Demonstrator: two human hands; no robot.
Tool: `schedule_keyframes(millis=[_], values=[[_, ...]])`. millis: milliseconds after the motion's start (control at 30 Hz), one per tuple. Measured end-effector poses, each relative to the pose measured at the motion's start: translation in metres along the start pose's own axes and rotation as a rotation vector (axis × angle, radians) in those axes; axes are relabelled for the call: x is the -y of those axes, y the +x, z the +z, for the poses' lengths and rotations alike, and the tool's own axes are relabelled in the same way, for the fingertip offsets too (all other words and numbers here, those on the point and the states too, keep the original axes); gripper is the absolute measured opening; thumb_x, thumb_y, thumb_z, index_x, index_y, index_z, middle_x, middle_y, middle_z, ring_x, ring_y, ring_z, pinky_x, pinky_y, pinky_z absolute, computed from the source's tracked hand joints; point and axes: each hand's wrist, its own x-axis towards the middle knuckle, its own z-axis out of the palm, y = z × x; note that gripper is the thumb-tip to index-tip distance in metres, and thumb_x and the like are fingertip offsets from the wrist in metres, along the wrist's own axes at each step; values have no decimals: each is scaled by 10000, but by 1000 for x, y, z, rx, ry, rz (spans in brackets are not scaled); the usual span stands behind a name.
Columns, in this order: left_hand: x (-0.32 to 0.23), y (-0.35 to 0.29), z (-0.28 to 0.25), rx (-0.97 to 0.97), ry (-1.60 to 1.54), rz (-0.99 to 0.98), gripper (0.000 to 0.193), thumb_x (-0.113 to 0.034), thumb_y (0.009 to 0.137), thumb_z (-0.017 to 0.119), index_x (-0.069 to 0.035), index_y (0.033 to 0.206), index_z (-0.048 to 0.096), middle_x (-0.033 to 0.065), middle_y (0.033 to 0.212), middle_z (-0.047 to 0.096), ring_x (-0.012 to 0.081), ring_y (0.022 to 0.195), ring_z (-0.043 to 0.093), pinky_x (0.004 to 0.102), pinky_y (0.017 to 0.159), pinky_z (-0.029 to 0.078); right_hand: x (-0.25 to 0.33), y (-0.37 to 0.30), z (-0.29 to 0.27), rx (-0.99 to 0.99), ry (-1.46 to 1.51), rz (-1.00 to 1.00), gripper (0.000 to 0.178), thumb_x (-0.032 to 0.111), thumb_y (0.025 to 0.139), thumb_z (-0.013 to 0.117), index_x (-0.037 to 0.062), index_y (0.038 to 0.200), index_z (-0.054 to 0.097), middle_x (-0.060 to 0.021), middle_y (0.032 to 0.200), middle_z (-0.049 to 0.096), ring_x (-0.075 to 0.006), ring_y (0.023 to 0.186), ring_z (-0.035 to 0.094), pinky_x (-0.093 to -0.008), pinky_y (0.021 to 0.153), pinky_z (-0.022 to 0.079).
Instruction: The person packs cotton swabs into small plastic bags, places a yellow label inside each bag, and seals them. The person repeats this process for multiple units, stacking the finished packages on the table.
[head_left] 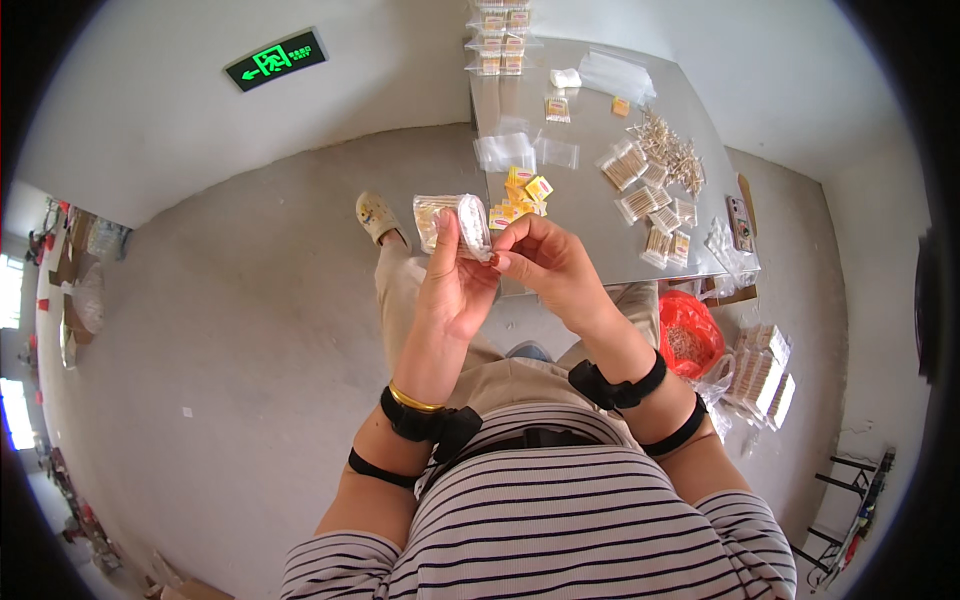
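My left hand (456,295) grips a clear plastic bag of cotton swabs (471,221), its thumb pressed on the front. The bag is held up just off the table's near left corner, with the white cotton tips bunched at its right end. From the right, my right hand (550,265) pinches the bag's lower right edge between thumb and forefinger. Just beyond the bag, small yellow cards (520,195) lie in a loose pile on the metal table (540,140).
Flat clear bags (505,150) lie behind the cards. Bundled swabs (645,205) and a heap of loose ones (672,150) cover the table's right part, near a phone (739,222). Below stand a red-lined bin (688,335) and stacked swab packs (762,370).
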Motion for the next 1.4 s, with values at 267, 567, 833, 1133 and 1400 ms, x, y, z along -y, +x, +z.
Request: schedule_keyframes(millis=[267,567,833,1133,1400], values=[[-3,-25,37,117,-89,-70,534,-567,946,698,-120,1234,646,36,1110,727,163,1000,683,355,901,542,42,-32,12,-2,-302,-218,190,-24,938,711,17,1115,657,-45,1097,692,-144,1024,639,-308,948,502],[9,-37,74,-56,38,-54,519,-471,953,746,-95,1282,609,41,1168,695,151,1032,654,318,865,527,67,-46,14,-199,-914,-674,197,-38,833,744,35,1016,740,-102,987,711,-267,918,665,-355,810,543],[12,-58,91,-36,75,-69,420,-321,944,775,-99,1261,612,33,1131,674,119,954,605,308,811,499,82,-69,-6,-165,-610,-403,136,4,973,656,-34,1088,717,-65,1047,719,-134,1009,661,-305,917,516],[15,-63,95,24,140,-73,372,-310,993,710,-74,1267,622,51,1125,699,152,949,657,309,792,538,88,-79,-10,-133,-343,-356,148,66,984,677,-32,1068,750,-33,957,725,-95,875,608,-260,798,505],[21,-65,104,3,157,-122,365,-345,992,725,-79,1225,635,15,1028,699,93,859,632,284,765,527,89,-84,-11,-147,-252,-345,138,73,993,673,-19,1081,726,-18,954,717,-82,870,616,-250,819,512]])
